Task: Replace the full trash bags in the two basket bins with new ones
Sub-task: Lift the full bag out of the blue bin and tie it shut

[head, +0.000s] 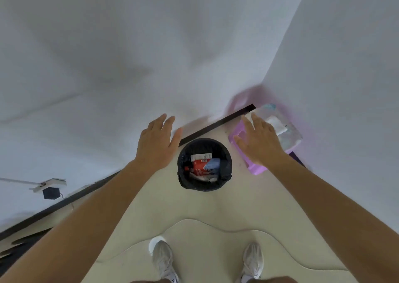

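A round bin with a black trash bag (pixel 204 185) stands on the floor in the corner, below me. Its bag holds a red carton (pixel 199 167), a white box and other rubbish. To its right stands a purple basket bin (pixel 257 167) lined with a clear bag (pixel 289 135) that holds white paper. My left hand (pixel 156 141) hovers open, left of and above the black bin. Over the purple bin my right hand (pixel 258 141) is spread open, touching nothing that I can see.
White walls meet in a corner behind the bins, with a black skirting strip (pixel 216 124) along the floor. A black plug and a white socket (pixel 50 187) sit on the left wall. My two shoes (pixel 164 259) stand on the beige floor.
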Motion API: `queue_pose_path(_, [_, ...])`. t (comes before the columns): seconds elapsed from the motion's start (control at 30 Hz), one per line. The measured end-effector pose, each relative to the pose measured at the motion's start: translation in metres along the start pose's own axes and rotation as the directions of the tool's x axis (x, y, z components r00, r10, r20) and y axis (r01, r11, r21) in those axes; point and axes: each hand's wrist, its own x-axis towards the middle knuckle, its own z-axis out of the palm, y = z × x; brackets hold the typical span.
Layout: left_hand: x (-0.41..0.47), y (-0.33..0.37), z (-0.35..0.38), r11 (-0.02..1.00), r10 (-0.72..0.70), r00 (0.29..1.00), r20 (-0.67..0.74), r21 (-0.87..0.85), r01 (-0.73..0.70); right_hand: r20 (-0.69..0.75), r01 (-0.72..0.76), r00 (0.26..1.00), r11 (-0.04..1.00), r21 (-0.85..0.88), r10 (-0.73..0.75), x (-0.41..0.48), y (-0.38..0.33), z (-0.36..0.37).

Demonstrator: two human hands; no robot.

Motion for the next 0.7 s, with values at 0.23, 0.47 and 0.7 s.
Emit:
queue_pose_path(0.23, [0.035,-0.073,0.244,0.739,-0.460,0.880,0.117,-0.499,0.453,0.124,-0.213,0.976,0.893,0.397,0.178,0.052,0.032,0.264])
queue_pose_path(0.47, [0.048,-0.165,0.459,0.138,-0.719,0.525,0.455,-0.647,0.750,0.235,-0.377,0.895,0.360,0.854,0.379,0.083,0.051,0.463])
queue_pose_path(0.7, [0.070,-0.217,0.562,-0.209,-0.154,0.803,0.575,-0.814,0.542,0.501,-0.463,0.834,-0.200,0.863,0.231,0.125,0.076,0.568])
